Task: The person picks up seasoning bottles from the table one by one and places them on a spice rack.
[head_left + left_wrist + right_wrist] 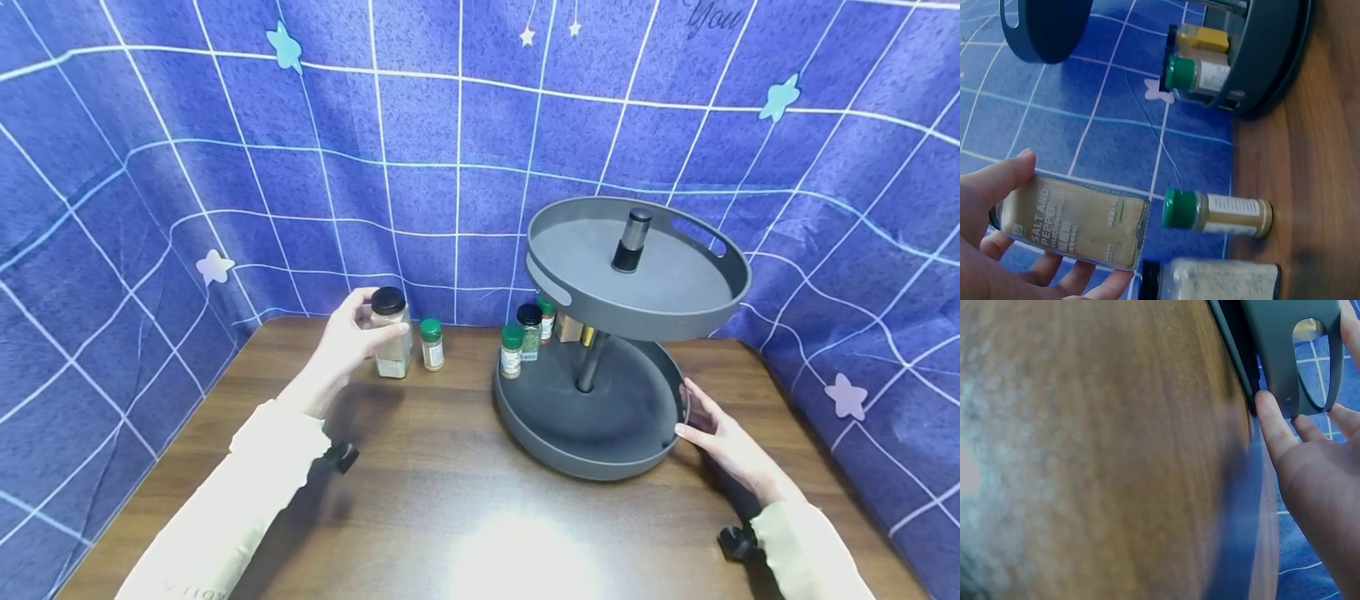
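Note:
My left hand (347, 340) grips a clear, square seasoning jar (1075, 219) labelled salt and pepper, with a black lid (388, 300). Thumb and fingers wrap its sides. In the head view it overlaps another black-lidded jar (1222, 280) standing behind it. Beside these stands a small green-capped spice bottle (432, 346). At the right, my right hand (720, 437) touches the outer wall of the lower tray (540, 446) of a grey two-tier turntable, fingers extended near the handle cut-out (1310, 362).
On the lower tray's left and back stand several spice containers, including a green-capped bottle (512, 354) and a black-lidded jar (529, 333). The upper tray (675, 275) overhangs them, set off-centre to the right. A blue gridded curtain (420, 192) borders the wooden table (420, 483).

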Demonstrator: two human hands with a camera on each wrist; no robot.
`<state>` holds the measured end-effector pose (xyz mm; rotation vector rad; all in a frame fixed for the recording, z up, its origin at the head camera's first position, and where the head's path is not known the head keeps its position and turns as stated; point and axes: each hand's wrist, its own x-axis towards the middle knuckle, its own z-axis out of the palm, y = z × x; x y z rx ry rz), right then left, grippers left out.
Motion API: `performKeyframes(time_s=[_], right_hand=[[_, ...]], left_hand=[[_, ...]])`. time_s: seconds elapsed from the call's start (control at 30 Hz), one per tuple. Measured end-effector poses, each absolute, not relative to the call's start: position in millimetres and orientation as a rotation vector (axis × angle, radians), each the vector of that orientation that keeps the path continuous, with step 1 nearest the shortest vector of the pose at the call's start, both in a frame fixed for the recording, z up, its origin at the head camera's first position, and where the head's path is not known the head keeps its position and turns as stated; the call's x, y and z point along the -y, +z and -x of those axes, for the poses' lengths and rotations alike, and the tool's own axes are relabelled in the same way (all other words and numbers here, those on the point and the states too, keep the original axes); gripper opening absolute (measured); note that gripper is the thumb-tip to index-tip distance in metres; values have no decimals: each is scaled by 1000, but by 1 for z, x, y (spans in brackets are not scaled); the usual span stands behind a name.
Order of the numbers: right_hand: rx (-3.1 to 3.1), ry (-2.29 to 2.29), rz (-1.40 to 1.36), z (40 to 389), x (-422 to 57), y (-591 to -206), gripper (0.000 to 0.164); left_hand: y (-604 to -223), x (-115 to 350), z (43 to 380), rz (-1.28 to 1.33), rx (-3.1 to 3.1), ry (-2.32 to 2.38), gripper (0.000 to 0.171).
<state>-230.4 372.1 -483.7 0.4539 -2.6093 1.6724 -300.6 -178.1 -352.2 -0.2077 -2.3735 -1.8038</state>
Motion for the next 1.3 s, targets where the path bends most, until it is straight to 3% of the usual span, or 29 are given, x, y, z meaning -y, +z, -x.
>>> performKeyframes(time_s=[0.43, 0.7, 1.3], right_hand=[[2614, 1664, -459, 230, -373, -485, 75], [2612, 1675, -468, 231, -372, -484, 75], [2610, 1671, -466, 230, -373, -483, 74]], left_hand=[[-322, 137, 287, 281, 2422, -1808, 54], [-347, 123, 313, 371, 2388, -1810, 55], [-355, 72, 317, 467, 2345, -1820, 53]])
